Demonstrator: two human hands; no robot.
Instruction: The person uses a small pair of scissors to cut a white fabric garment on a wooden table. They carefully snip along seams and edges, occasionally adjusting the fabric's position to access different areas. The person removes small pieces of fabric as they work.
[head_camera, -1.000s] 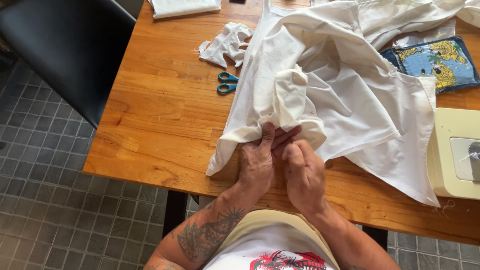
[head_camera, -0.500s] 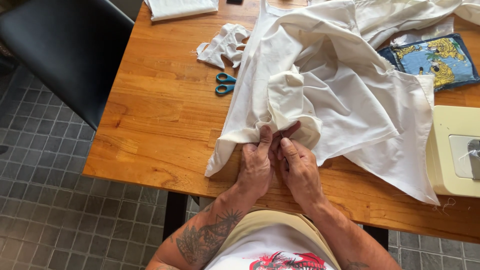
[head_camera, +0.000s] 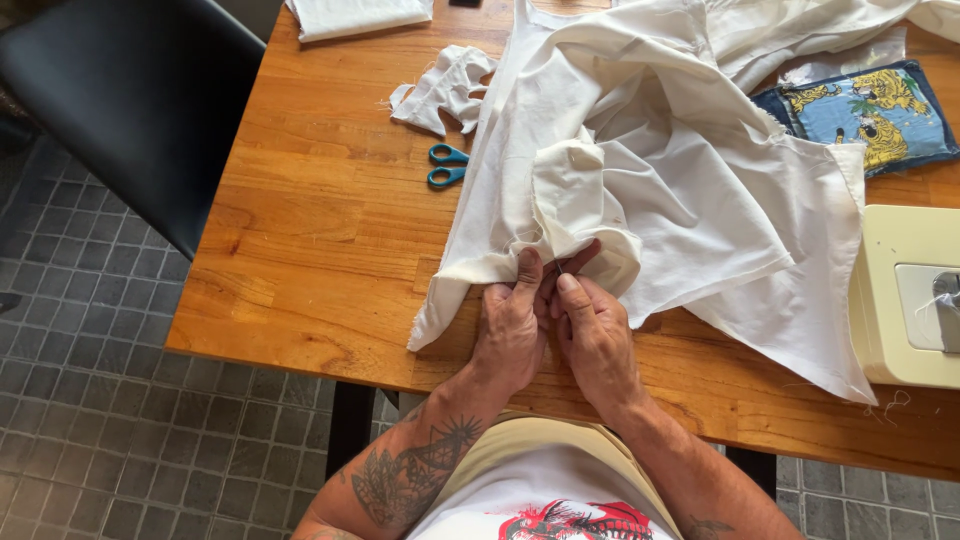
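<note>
Presently, both hands work side by side at the near edge of a large piece of cream cloth (head_camera: 680, 190) spread in loose folds over the wooden table (head_camera: 300, 240). The left hand (head_camera: 512, 330) rests on the cloth's lower fold, its fingers (head_camera: 527, 272) together and pressed onto the fabric. The right hand (head_camera: 598, 338) lies just beside it, touching it, with its fingers (head_camera: 567, 287) pinched on the same fold; whether a pin or needle sits between them cannot be told.

To the left of the cloth, a pair of teal-handled scissors (head_camera: 446, 166) lies on the table, partly tucked under the fabric edge. Above it sits a small scrap of cream cloth (head_camera: 445, 88). A tiger-print blue patch (head_camera: 868, 110) lies at the far right, partly under the cloth. A cream sewing machine (head_camera: 910, 295) stands at the right edge. A black chair (head_camera: 130, 100) stands off the table's left side on grey tiled floor (head_camera: 90, 420).
</note>
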